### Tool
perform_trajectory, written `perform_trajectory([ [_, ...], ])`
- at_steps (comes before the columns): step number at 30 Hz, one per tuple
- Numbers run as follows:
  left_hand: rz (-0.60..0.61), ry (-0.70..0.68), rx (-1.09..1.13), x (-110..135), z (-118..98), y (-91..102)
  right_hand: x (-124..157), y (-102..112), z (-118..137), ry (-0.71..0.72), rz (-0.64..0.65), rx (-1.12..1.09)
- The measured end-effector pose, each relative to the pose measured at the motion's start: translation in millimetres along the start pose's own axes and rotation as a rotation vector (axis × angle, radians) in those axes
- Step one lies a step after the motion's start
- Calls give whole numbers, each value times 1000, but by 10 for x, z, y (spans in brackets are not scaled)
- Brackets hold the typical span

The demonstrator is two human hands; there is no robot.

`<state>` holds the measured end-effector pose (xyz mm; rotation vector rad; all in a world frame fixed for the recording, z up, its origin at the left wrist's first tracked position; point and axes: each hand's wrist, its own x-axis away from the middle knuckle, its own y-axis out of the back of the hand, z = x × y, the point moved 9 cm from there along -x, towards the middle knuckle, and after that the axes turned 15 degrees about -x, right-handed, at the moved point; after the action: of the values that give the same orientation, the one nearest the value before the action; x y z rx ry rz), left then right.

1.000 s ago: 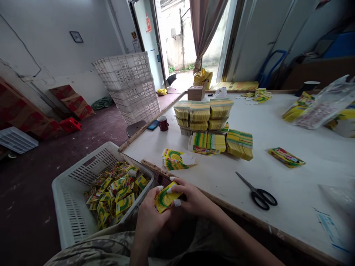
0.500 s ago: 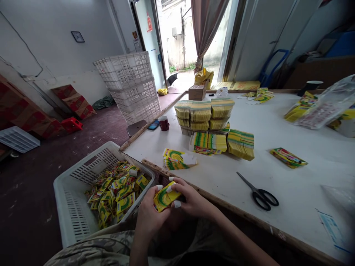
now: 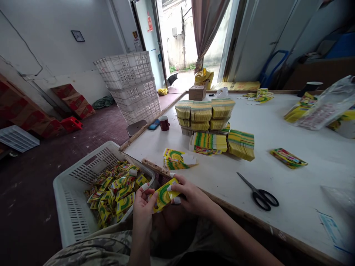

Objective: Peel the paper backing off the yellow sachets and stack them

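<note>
1. We are holding a yellow and green sachet [image 3: 164, 195] between both hands, just off the near edge of the table [image 3: 277, 177], above our lap.
2. Our right hand [image 3: 191, 197] is pinching the sachet's upper right end, fingers closed over its top and thumb underneath.
3. Our left hand [image 3: 142, 208] is curling loosely, palm facing us, with its capped fingertips gripping the sachet's lower left edge.
4. A white crate [image 3: 69, 181] is sitting just left of the left hand, holding a loose heap of similar sachets.
5. A small stack [image 3: 175, 159] is lying on the table just beyond the hands, and tall stacks [image 3: 213, 125] are standing farther beyond.
6. Scissors [image 3: 257, 194] are lying to the right of the right hand, well apart from it.
</note>
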<state>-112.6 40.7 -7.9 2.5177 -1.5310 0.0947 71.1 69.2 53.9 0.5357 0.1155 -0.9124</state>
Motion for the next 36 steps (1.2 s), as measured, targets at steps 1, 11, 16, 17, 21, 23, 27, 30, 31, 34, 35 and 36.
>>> perform_trajectory([
  [1,-5,0,7,6,-6,4,-3,-2,16,1,15,-2],
  [11,-65,-6,65,55,-104,32,12,18,35,-2,29,-41],
  [16,-77,-5,74,44,-120,68,24,-11,6,15,-18,-58],
  [17,-79,-2,73,43,-117,74,15,-19,20,19,8,-61],
  [21,-84,-4,70,39,-104,83,-19,-24,66,1,115,-61],
  [23,-87,-8,71,37,-97,85,-16,-11,70,-18,126,-56],
  [27,-83,-9,66,36,-88,81,21,-23,79,-31,96,-85],
  [30,-72,-14,60,55,-101,54,33,-72,61,-60,74,-113],
  [31,-71,-18,57,65,-110,42,29,-87,50,-72,65,-115],
  [34,-88,-51,29,93,-154,26,5,-90,36,-65,24,-121],
  [35,-95,-66,16,100,-172,29,-2,-70,41,-51,5,-131],
  [36,-99,-78,7,103,-185,32,-7,-44,49,-35,-11,-147],
])
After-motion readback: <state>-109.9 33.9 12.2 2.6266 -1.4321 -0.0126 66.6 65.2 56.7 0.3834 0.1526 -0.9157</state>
